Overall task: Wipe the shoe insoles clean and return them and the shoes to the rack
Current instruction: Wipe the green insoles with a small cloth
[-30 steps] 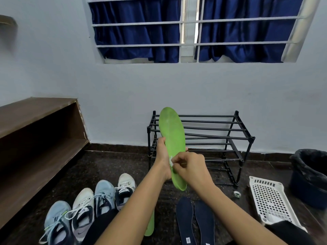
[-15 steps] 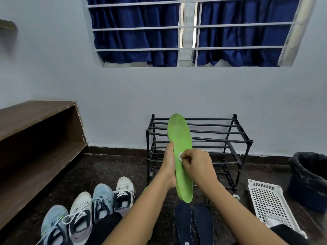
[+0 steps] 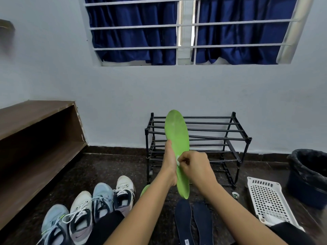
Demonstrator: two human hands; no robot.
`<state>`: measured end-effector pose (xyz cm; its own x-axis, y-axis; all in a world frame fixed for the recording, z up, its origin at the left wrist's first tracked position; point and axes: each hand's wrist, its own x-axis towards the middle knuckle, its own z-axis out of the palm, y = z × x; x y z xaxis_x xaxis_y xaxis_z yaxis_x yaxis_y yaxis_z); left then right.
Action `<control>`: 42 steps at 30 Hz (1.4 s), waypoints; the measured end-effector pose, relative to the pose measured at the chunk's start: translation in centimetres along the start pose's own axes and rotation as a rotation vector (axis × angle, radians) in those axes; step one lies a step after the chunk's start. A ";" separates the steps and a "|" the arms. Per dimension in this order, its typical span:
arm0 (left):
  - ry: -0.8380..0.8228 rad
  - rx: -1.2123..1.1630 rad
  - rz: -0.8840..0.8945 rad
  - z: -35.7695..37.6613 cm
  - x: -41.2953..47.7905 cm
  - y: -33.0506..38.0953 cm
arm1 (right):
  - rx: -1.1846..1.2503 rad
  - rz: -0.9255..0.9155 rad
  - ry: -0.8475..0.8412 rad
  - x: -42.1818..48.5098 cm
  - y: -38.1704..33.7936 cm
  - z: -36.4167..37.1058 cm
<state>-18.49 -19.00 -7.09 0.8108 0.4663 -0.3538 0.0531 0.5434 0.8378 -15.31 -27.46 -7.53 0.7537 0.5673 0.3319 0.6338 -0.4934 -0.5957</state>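
A green insole stands upright in front of me, and my left hand grips its left edge at mid length. My right hand pinches a small white wipe against the insole's face. A second green insole peeks out on the floor behind my left forearm. Two dark blue insoles lie side by side on the floor below my hands. Several sneakers stand in a row at lower left. The black metal shoe rack stands bare against the wall behind the insole.
A white perforated tray lies on the floor at right, beside a dark bin lined with a black bag. A small round cap sits near the rack's foot. A brown wooden shelf runs along the left wall.
My right hand and the wipe have shifted a little up and along the insole's face. The view has tilted downward slightly, and the left hand keeps the same hold.
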 end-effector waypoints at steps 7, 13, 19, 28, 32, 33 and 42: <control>-0.103 0.018 -0.031 0.3 -0.3 -0.2 | -0.018 0.018 0.097 1.0 0.6 -0.9; -0.097 -0.056 -0.024 -0.6 0.0 1.0 | -0.004 -0.042 -0.002 -0.3 0.0 -0.4; -0.089 -0.030 -0.046 -0.7 0.2 0.6 | -0.006 -0.031 -0.032 -0.6 -0.4 -0.2; -0.121 0.010 -0.051 0.3 -0.3 -0.2 | -0.025 0.027 0.072 0.8 0.0 -0.6; -0.165 0.036 -0.072 0.3 -0.8 -0.2 | 0.003 0.056 0.129 1.6 0.4 -1.2; -0.162 0.032 -0.058 0.2 -0.8 0.1 | 0.018 0.049 0.131 1.5 0.2 -1.2; -0.029 -0.080 -0.002 -1.3 0.0 1.5 | 0.110 -0.045 0.003 -0.4 -1.6 -0.1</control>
<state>-19.18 -17.33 -6.37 0.8275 0.4453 -0.3421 0.0087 0.5990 0.8007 -16.61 -26.99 -6.67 0.7258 0.5848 0.3623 0.6439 -0.3922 -0.6569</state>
